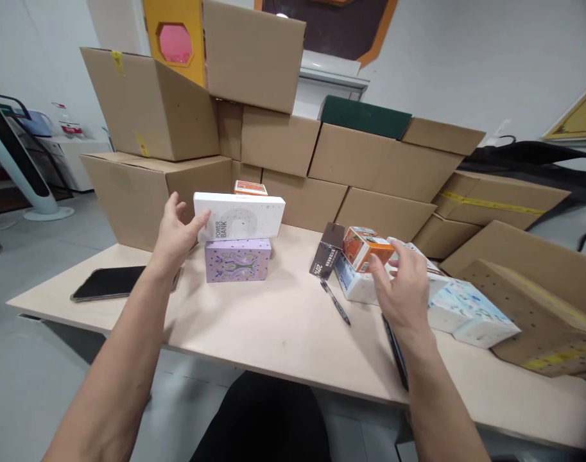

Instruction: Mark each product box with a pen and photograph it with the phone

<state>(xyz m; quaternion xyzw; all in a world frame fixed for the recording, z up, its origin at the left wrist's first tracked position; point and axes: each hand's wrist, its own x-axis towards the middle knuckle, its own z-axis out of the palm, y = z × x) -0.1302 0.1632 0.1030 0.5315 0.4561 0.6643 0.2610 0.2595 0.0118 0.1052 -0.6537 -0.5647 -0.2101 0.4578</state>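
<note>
My left hand point(177, 228) is at the left end of a white power bank box point(247, 218), fingers apart, its thumb against the front face. That box lies across a purple patterned box point(238, 262), and a small orange-topped box point(250, 187) shows behind it. With thumb and fingers my right hand point(403, 282) grips the right end of an orange and white box point(364, 249). This one rests on a white and blue box point(353, 282). A dark brown box point(328, 250) leans just to its left.
A black pen point(336, 303) lies mid-table, and a phone point(108, 282) sits at the left. Beyond my right hand are light blue boxes point(475, 308) and a dark flat object point(395, 350) near the edge. Stacked cardboard boxes point(280, 144) form a wall behind.
</note>
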